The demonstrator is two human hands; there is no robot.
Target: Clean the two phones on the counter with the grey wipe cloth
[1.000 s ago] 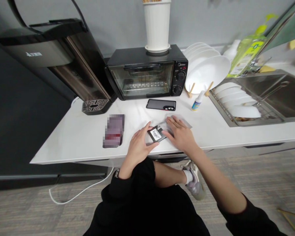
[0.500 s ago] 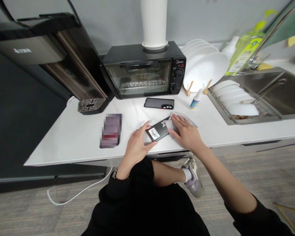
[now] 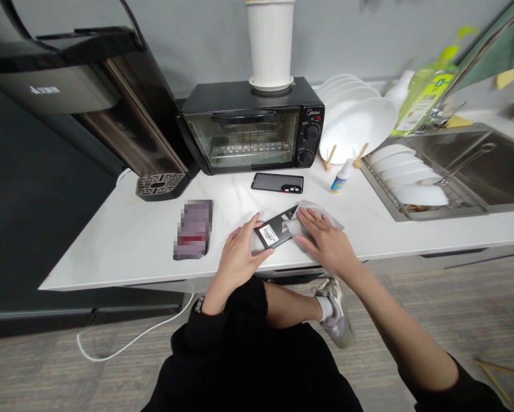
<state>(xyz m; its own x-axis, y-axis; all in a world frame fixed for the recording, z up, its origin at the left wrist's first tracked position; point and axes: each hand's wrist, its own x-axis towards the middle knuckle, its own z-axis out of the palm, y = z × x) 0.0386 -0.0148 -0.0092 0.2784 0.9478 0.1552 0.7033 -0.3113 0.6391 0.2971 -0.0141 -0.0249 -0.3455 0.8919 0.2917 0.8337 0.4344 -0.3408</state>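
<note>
A dark phone (image 3: pixel 278 228) with a white barcode sticker lies back up on the white counter (image 3: pixel 123 252). My left hand (image 3: pixel 239 252) grips its left end between thumb and fingers. Under my right hand (image 3: pixel 323 237), a thin whitish wipe (image 3: pixel 291 226) is pressed onto the phone's right end, hiding part of it. The fingers of that hand lie flat and close together over the wipe. Behind the phone rests a phone case (image 3: pixel 277 182) with a dark rim and camera cutouts. A small spray bottle (image 3: pixel 341 177) stands upright to the right of the case.
A pixelated phone-shaped object (image 3: pixel 193 230) lies to the left. At the back stand a water dispenser (image 3: pixel 154 137) and a toaster oven (image 3: pixel 248 137) carrying a white pot (image 3: pixel 270 46). White plates (image 3: pixel 355 126) and a sink (image 3: pixel 509 171) with bowls (image 3: pixel 419 189) are on the right.
My right hand and the wipe have shifted very slightly on the phone. My left hand keeps its hold at the phone's left end. The whole view has tilted a little.
</note>
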